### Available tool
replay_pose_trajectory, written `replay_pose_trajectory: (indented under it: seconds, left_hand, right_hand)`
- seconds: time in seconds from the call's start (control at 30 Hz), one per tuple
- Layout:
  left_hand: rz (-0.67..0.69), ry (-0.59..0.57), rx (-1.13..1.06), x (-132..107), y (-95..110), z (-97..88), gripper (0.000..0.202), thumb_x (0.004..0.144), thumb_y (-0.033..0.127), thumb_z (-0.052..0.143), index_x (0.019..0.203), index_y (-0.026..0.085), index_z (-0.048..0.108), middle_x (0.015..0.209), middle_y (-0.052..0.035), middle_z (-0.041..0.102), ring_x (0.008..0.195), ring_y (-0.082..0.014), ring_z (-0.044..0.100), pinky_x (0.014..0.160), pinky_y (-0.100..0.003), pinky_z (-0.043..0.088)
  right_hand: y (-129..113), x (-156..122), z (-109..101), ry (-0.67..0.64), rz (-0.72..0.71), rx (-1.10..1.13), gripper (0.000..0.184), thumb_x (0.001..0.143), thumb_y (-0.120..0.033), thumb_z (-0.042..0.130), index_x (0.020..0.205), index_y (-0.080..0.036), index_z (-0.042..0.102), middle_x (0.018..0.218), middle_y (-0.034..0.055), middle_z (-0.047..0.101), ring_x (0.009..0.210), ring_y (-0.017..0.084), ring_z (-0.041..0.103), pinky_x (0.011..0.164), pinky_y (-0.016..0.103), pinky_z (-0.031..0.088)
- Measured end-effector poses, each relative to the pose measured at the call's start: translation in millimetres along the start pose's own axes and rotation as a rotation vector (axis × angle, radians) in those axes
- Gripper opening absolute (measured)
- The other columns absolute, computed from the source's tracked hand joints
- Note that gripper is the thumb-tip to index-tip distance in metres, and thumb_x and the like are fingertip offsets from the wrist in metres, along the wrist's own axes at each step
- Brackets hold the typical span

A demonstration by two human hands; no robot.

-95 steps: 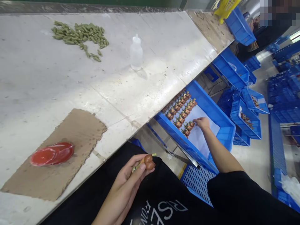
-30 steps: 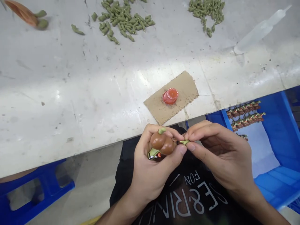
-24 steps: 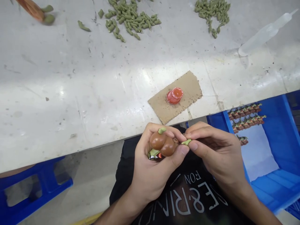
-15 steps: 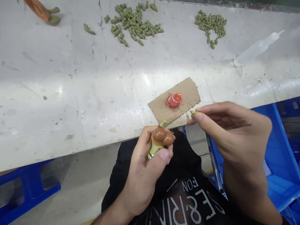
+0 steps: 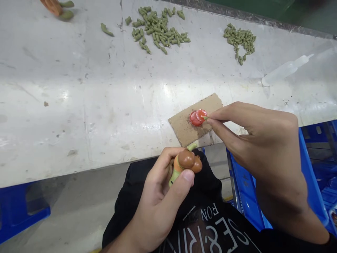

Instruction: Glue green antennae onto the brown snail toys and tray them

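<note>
Off to the far left, below the desk's edge, a blue plastic stool [image 5: 23, 214] stands on the floor. Above it stretches the scuffed white desk [image 5: 79, 98], with an orange and green plastic part [image 5: 56, 5] at its far corner, one stray green plastic piece [image 5: 106, 30], and then a loose heap of small green plastic pieces [image 5: 158, 30].

Near the middle, just off the desk's near edge, the person's left hand [image 5: 160, 200] is over the lap. Its grip is closed round a brown and green plastic figurine [image 5: 188, 161], thumb pressed to its side. Just beyond, a torn scrap of brown cardboard [image 5: 184, 128] lies at the desk's edge with a shallow red plastic cap [image 5: 196, 117] on it.

The right hand [image 5: 258, 140] reaches in from the right, its grip pinched on a tiny green plastic sliver [image 5: 205, 118] whose tip touches the red cap. Farther back sit a second heap of green pieces [image 5: 240, 38] and a clear plastic squeeze bottle [image 5: 284, 70] lying on its side. A blue plastic crate [image 5: 313, 182] stands below the right hand.
</note>
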State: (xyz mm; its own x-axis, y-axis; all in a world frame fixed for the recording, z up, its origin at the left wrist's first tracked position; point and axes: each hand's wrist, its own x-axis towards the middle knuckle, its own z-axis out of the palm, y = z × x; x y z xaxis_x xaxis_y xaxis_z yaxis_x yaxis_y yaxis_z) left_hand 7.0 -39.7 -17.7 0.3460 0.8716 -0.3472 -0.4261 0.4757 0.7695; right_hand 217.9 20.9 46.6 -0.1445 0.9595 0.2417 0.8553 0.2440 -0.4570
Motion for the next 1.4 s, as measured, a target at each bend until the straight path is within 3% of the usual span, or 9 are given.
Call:
replay_pose_trajectory:
  seconds: [0.1,0.2,0.3,0.43,0.53,0.9,1.07,1.27,1.4]
  left_hand:
    - [0.007,0.006,0.013,1,0,-1.2,0.015,0.114,0.044,0.082,0.117,0.029,0.084,0.108,-0.0045,0.076,0.082,-0.0169,0.061,0.069,-0.028,0.05]
    - [0.012,0.015,0.012,1,1,-3.1,0.016,0.113,0.044,0.084,0.119,0.029,0.084,0.107,-0.0043,0.076,0.081,-0.0162,0.063,0.067,-0.027,0.051]
    - [0.002,0.007,-0.025,3,3,-5.0,0.016,0.112,0.044,0.085,0.119,0.029,0.083,0.105,-0.0032,0.076,0.079,-0.0146,0.065,0.066,-0.026,0.053]
    - [-0.004,-0.044,-0.04,9,9,-8.0,0.014,0.113,0.041,0.084,0.119,0.028,0.084,0.095,-0.0013,0.072,0.078,-0.0138,0.066,0.068,-0.026,0.054]
    - [0.006,-0.061,-0.002,13,12,-10.4,0.014,0.114,0.041,0.084,0.118,0.027,0.085,0.094,-0.0014,0.073,0.081,-0.0149,0.067,0.071,-0.026,0.056]
    - [0.014,-0.069,0.098,10,12,-14.2,0.014,0.112,0.041,0.087,0.125,0.036,0.088,0.1,-0.0003,0.077,0.082,-0.0153,0.066,0.078,-0.025,0.058]
    - [0.046,-0.035,0.139,8,11,-14.7,0.013,0.109,0.036,0.089,0.12,0.031,0.088,0.09,-0.0009,0.074,0.078,-0.0165,0.063,0.078,-0.027,0.056]
    - [0.058,-0.031,0.18,9,15,-12.6,0.013,0.107,0.035,0.09,0.12,0.031,0.088,0.089,-0.0002,0.074,0.076,-0.0164,0.064,0.073,-0.027,0.055]
    - [0.089,-0.063,0.287,10,18,-13.6,0.011,0.108,0.03,0.088,0.118,0.032,0.086,0.101,0.0001,0.08,0.083,-0.0157,0.072,0.077,-0.023,0.059]
  right_hand:
    - [0,0,-2,0.016,0.009,-0.04,0.025,0.114,-0.027,0.078,0.091,-0.033,0.087,0.095,0.0035,0.088,0.087,0.027,0.08,0.072,0.041,0.059]
    - [-4,-6,-4,0.049,0.09,0.041,0.017,0.113,-0.029,0.082,0.099,-0.034,0.089,0.101,0.0026,0.09,0.095,0.029,0.085,0.087,0.043,0.068]
    - [-11,-16,-4,0.058,0.25,0.325,0.008,0.108,-0.028,0.091,0.105,-0.036,0.09,0.107,-0.0002,0.092,0.098,0.027,0.089,0.093,0.042,0.074]
    - [-18,-26,0,-0.092,0.469,0.776,0.006,0.105,-0.028,0.094,0.104,-0.031,0.089,0.113,0.0027,0.094,0.104,0.027,0.092,0.089,0.036,0.078]
    - [-17,-26,2,-0.16,0.527,0.923,0.008,0.103,-0.028,0.096,0.099,-0.029,0.089,0.114,0.0052,0.094,0.104,0.027,0.093,0.086,0.035,0.079]
    - [-9,-23,-3,-0.265,0.518,0.886,0.011,0.096,-0.018,0.093,0.088,-0.025,0.088,0.103,0.0055,0.095,0.084,0.022,0.092,0.068,0.025,0.073]
    - [-11,-24,1,-0.246,0.535,0.927,0.013,0.092,-0.015,0.095,0.088,-0.026,0.09,0.099,0.0032,0.094,0.085,0.021,0.092,0.072,0.024,0.075]
    - [-10,-26,4,-0.253,0.545,0.953,0.014,0.09,-0.012,0.095,0.087,-0.025,0.089,0.094,-0.0009,0.093,0.082,0.015,0.091,0.073,0.014,0.071]
    - [-8,-28,0,-0.298,0.49,0.87,0.011,0.095,-0.014,0.094,0.092,-0.024,0.089,0.095,-0.0019,0.093,0.084,0.015,0.09,0.075,0.015,0.072]
